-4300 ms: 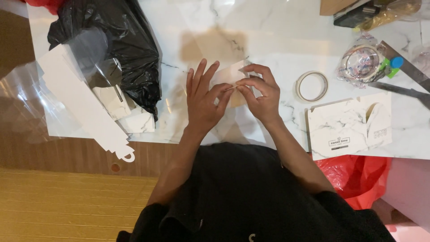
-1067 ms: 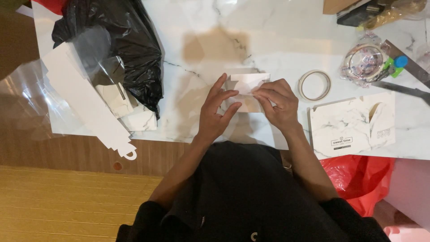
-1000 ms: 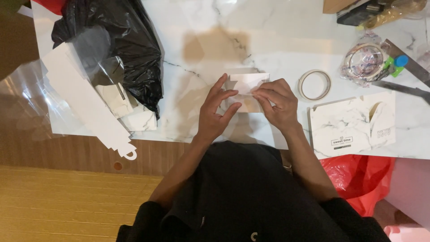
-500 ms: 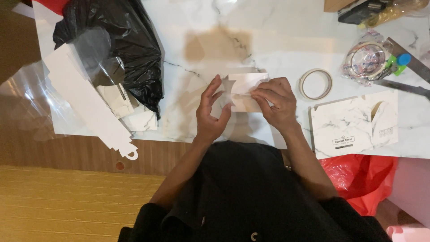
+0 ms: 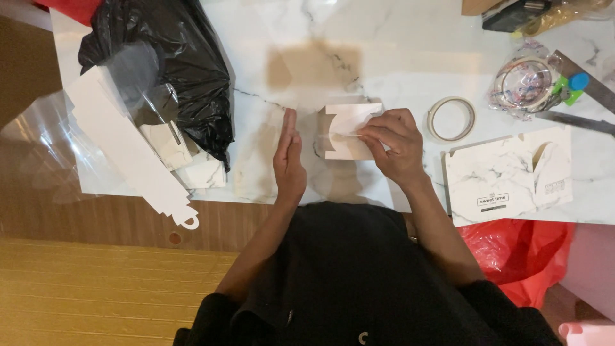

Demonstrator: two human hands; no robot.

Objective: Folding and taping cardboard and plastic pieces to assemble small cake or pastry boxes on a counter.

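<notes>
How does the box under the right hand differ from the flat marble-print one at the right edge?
The small box stands folded up, pinched by the right hand; the flat box blank lies unfolded and untouched. The blank spreads wider. Both are pale card on the marble table.

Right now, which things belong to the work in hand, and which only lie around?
In use: small white box, held by the right hand; left hand beside it.
Lying about: tape ring, flat marbled box blank, black bag.
</notes>
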